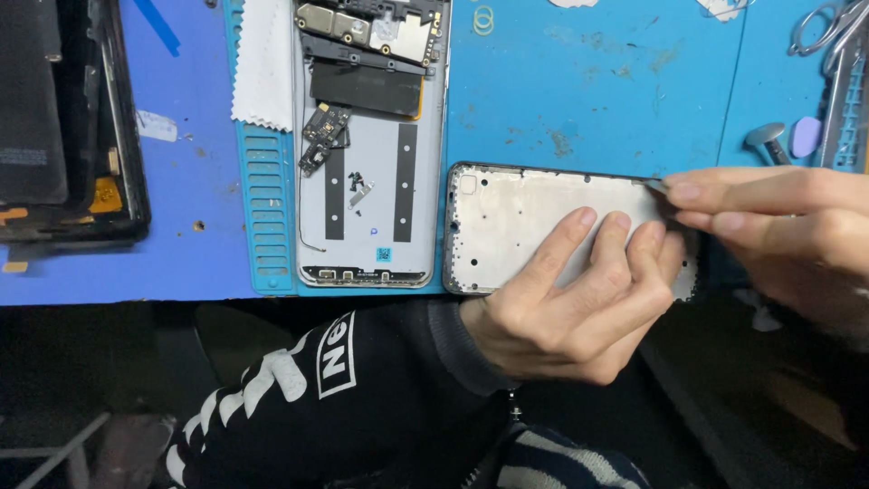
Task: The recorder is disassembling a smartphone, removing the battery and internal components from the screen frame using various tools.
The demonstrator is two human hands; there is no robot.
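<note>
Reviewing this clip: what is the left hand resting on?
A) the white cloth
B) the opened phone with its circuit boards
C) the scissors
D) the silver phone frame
D: the left hand lies with its fingers flat on the silver phone frame, while the right hand pinches at the frame's far edge.

The left hand lies flat on a silver phone frame, fingers spread across its inner face. The right hand pinches a thin tool at the frame's upper edge, just above those fingers. An opened phone lies beyond the frame's far end, on the blue counter.
</note>
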